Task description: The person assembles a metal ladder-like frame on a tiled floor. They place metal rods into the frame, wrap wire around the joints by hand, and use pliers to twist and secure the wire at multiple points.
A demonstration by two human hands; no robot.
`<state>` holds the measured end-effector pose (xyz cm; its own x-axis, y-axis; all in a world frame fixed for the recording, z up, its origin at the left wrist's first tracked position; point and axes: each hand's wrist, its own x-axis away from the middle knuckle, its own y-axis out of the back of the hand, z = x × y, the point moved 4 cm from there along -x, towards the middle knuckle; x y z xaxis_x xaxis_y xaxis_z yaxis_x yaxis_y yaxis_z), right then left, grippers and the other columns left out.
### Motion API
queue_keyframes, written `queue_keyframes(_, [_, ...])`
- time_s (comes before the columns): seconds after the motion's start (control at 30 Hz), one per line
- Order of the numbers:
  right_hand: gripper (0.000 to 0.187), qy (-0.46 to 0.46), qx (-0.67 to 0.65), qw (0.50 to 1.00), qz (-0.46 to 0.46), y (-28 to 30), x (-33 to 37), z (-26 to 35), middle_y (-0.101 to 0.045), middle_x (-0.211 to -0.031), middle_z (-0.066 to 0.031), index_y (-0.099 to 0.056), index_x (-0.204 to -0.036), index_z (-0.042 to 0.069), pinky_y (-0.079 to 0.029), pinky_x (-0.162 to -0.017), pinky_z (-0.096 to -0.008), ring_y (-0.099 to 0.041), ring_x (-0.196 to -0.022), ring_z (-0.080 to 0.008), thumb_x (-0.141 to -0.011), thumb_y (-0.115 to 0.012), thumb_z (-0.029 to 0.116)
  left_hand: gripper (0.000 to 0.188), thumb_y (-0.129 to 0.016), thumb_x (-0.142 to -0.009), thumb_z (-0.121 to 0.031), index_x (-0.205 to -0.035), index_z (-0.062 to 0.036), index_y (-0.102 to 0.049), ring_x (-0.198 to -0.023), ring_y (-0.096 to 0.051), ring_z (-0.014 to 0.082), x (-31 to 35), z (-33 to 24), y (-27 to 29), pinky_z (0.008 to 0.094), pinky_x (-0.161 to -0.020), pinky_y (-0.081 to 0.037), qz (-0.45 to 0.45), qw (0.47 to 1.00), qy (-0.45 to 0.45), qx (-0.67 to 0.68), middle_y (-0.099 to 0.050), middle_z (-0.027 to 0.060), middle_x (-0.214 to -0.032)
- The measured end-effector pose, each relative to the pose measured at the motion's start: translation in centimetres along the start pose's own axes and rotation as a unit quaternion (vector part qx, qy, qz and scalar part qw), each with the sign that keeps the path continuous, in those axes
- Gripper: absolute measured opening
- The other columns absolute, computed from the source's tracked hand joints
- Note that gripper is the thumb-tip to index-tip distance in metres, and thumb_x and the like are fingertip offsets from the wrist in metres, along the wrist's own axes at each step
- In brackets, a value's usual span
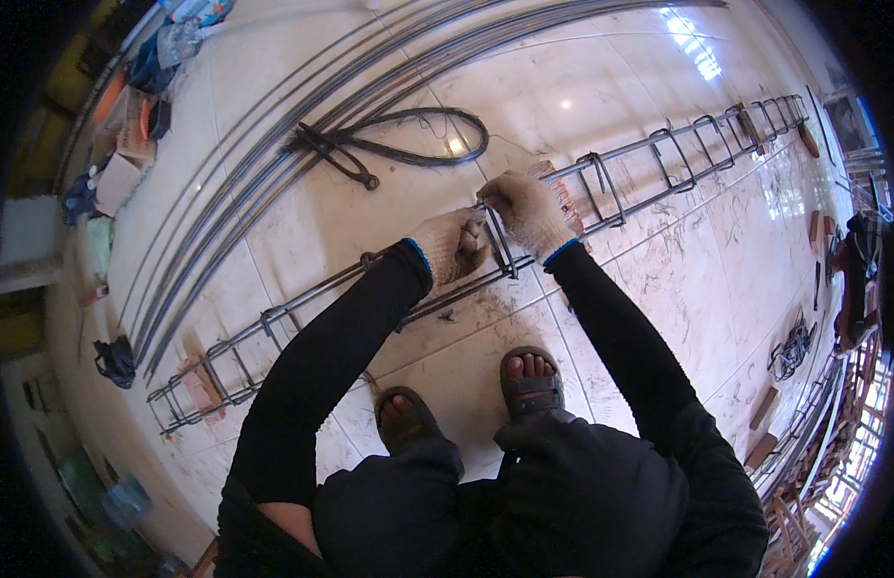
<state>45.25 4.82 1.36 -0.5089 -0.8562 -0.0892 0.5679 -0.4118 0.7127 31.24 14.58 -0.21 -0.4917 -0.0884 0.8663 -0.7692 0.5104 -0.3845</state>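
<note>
The left hand [452, 246] and right hand [526, 214] curl at a steel cage [502, 245], grip's hold unclear; wire loop [483, 133], rods [466, 48] beyond.

wire loop [484, 136] beyond rebar cage [503, 249]

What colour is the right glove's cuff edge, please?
The cuff edge is blue, best seen in the head view.

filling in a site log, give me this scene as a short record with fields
left hand: pale glove, fingers curled, at the steel cage
right hand: pale glove, at the same cage
beyond cage: loop of dark wire, long loose bars
under cage: reddish bricks
floor: pale tiles, smudged
feet: dark sandals
</note>
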Motion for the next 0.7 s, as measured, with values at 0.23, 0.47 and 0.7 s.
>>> queue_keyframes(0.23, [0.009,0.034,-0.019,0.998,-0.040,-0.2,0.7,-0.2,-0.074,-0.099,-0.0128,-0.078,-0.102,0.008,-0.057,-0.083,-0.0447,-0.072,-0.095,-0.0356,-0.096,-0.072,0.011,0.023,-0.073,-0.102,-0.016,-0.083,-0.0117,-0.061,-0.053,-0.051,0.0119,0.7,-0.9,0.9,0.0365,-0.067,-0.066,-0.004,0.997,0.018,-0.074,-0.053,-0.0026,-0.068])
queue_keyframes(0.47, [0.016,0.028,-0.031,0.998,-0.044,-0.3,0.7,-0.5,-0.073,-0.099,-0.0137,-0.080,-0.103,0.010,-0.057,-0.086,-0.0467,-0.072,-0.097,-0.0370,-0.099,-0.068,0.020,0.010,-0.070,-0.105,-0.018,-0.102,-0.0093,-0.067,-0.054,-0.054,0.0090,1.7,-2.6,0.7,0.0327,-0.061,-0.059,0.015,0.981,-0.017,-0.192,-0.056,-0.0046,-0.071])
queue_keyframes(0.7, [0.016,0.044,-0.056,0.993,-0.094,-0.5,1.5,0.0,-0.074,-0.097,-0.0143,-0.081,-0.105,0.011,-0.058,-0.084,-0.0471,-0.072,-0.097,-0.0383,-0.097,-0.070,0.019,0.014,-0.067,-0.105,-0.018,-0.107,-0.0043,-0.069,-0.057,-0.055,0.0082,0.0,-6.0,0.9,0.0309,-0.063,-0.056,0.086,0.993,0.001,-0.084,-0.058,-0.0060,-0.074])
